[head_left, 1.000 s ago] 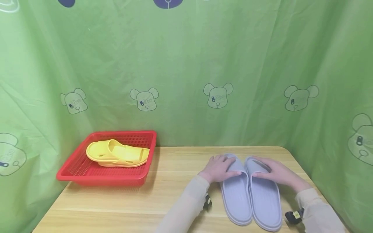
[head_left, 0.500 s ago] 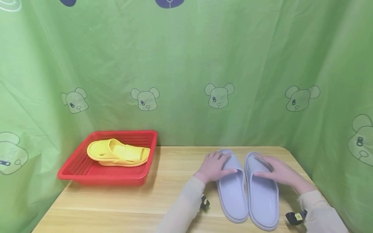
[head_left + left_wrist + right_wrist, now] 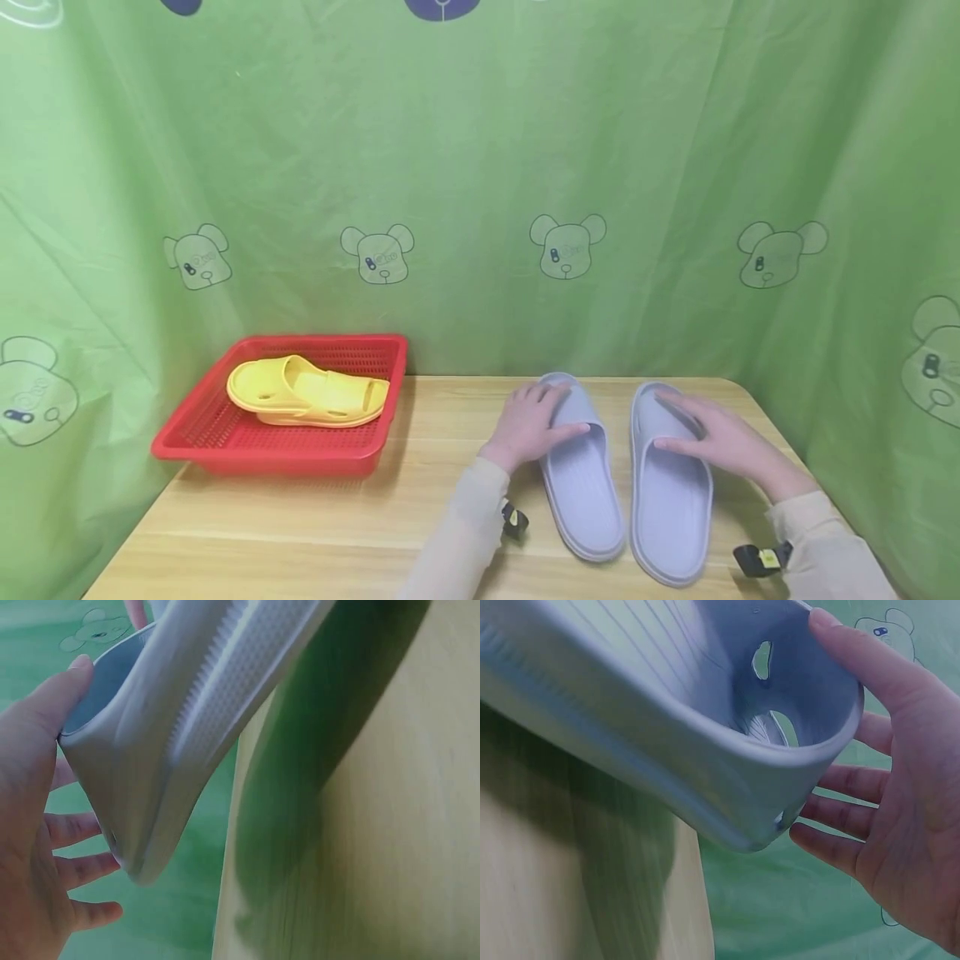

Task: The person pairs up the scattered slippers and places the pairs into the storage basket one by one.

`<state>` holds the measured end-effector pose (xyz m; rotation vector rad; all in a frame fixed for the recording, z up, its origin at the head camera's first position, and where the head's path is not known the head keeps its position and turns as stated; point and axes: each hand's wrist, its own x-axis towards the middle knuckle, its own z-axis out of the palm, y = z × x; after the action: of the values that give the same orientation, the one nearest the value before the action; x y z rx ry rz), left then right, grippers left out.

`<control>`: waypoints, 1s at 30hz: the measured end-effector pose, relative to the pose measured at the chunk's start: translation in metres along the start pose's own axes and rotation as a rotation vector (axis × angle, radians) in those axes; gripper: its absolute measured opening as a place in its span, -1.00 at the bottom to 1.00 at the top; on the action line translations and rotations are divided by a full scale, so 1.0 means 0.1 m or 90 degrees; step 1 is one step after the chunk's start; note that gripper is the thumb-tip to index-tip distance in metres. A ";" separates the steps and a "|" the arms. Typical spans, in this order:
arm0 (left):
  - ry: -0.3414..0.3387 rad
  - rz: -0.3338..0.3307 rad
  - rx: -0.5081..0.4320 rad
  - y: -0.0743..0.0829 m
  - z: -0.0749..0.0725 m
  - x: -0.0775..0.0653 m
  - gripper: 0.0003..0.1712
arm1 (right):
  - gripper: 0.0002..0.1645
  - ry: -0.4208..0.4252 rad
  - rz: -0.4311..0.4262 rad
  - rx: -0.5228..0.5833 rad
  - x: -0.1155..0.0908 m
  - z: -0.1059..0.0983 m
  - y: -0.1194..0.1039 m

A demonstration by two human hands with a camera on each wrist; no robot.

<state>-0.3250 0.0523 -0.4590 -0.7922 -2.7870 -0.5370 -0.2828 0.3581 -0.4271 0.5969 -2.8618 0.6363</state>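
Two light grey-blue slippers stand toe-away at the right of the table. My left hand (image 3: 527, 423) grips the left slipper (image 3: 583, 496) by its upper, thumb at the opening's edge and fingers toward the toe. With the right hand (image 3: 722, 437) I hold the right slipper (image 3: 671, 521) the same way, its thumb on the rim of the upper. In the left wrist view the ribbed side of the slipper (image 3: 150, 772) hangs tilted over its shadow. Holes show in the upper of the slipper (image 3: 742, 776) in the right wrist view.
A red plastic basket (image 3: 262, 457) stands at the left of the wooden table (image 3: 315, 542). Yellow slippers (image 3: 303, 390) lie in it, one over the other. A green curtain (image 3: 465, 317) with bear heads hangs behind and on both sides.
The left slipper has moved left and away with my left hand, opening a gap between the two. The right slipper has shifted slightly left and away, its heel swinging left.
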 end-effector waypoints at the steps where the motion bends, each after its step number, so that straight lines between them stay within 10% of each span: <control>1: 0.003 -0.005 -0.005 -0.01 -0.01 -0.01 -0.11 | -0.01 0.001 0.002 -0.003 0.00 -0.01 -0.01; 30: 0.167 -0.181 -0.161 -0.38 -0.25 -0.28 0.03 | 0.06 0.089 0.069 -0.013 0.05 -0.11 -0.23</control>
<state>-0.3198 -0.0008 -0.4546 -0.3321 -2.6277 -0.9813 -0.2778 0.3421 -0.4078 0.3796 -2.7797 0.6373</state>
